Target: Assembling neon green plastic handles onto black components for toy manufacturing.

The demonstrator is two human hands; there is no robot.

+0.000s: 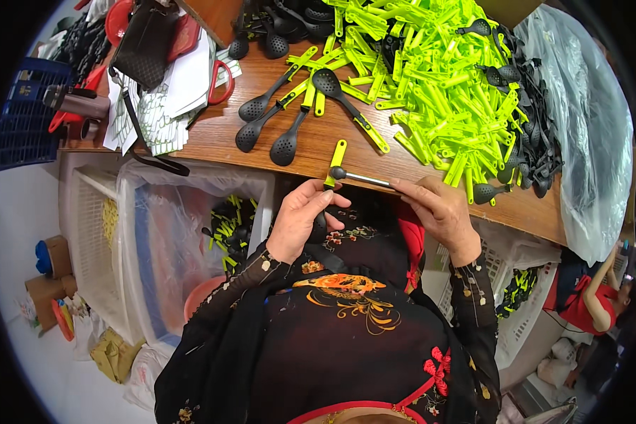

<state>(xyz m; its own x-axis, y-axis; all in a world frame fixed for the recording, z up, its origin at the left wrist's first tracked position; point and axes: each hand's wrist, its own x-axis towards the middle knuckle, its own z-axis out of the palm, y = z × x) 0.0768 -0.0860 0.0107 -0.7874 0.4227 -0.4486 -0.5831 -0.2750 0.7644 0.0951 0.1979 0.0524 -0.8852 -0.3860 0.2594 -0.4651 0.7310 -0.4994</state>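
My left hand is closed around a perforated spoon whose lime-green handle points up over the table edge. Its black end lies partly hidden below my fingers. In my right hand is a small hammer-like tool, a silver rod with a rounded black head. That head touches or overlaps the lower part of the green handle. Just beyond my hands, several black perforated spoons with green handles lie on the wooden table.
A big heap of green handles covers the table's right, with black spoon heads beside it. Clear plastic sheeting hangs at the right edge. Red-handled scissors, papers and a dark bag sit left. Lined crates stand below; another person is far right.
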